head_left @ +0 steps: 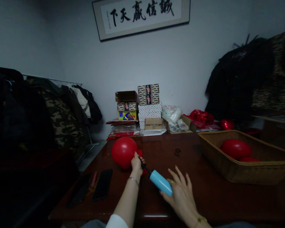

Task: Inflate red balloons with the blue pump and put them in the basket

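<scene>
My left hand (136, 164) is closed round the neck of an inflated red balloon (124, 152), where it meets the black nozzle (146, 168) of a hand pump. The pump's light blue barrel (161, 182) slants down to the right over the table. At its rear end is my right hand (180, 190), fingers stretched and spread, with the thumb beside the barrel. Whether the palm presses on the pump's end cannot be made out. Some red material (139, 153) shows just behind my left hand.
A woven basket (218, 171) with red balloons (236, 148) stands at the right of the dark table (171, 212). Two dark phones (103, 184) lie at the left. Small black loops (177, 152) lie mid-table. Boxes (150, 115) and bags are stacked at the back.
</scene>
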`<state>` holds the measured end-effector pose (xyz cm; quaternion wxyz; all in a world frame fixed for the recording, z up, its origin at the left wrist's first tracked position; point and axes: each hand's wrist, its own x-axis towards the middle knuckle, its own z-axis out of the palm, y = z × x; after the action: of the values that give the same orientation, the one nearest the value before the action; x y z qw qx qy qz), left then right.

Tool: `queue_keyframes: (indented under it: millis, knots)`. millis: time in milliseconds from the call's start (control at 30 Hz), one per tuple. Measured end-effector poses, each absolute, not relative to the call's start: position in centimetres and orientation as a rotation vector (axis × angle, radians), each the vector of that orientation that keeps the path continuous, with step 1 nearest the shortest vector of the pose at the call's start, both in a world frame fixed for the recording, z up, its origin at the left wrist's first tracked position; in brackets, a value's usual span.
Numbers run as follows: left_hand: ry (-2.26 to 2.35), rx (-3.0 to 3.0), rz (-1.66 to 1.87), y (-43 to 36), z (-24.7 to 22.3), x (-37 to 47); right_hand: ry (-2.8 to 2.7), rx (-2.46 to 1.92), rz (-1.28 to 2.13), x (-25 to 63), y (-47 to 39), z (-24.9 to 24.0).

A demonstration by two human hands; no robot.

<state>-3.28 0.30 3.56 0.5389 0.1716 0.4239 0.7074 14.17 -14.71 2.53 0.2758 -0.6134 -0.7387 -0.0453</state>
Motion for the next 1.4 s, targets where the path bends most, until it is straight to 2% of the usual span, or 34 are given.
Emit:
queue_keyframes:
  millis: [267,600,967,1400]
  knots:
    - [0.952,0.408,1.671,-0.5,3.5,-1.9,-1.954,-1.627,-0.146,12.2,-12.6,3.1]
    - [0.947,0.438,1.638,0.0,3.0,-2.3,-1.959,-1.672,-0.105,12.8,-14.5,3.3]
    - [0.984,0.408,1.686,1.0,3.3,-4.3,-1.997,-1.624,-0.175,17.5,-17.2,-0.2]
    - [0.998,0.430,1.669,0.0,3.6,-2.9,-1.984,-1.641,-0.197,16.9,-17.0,-0.2]
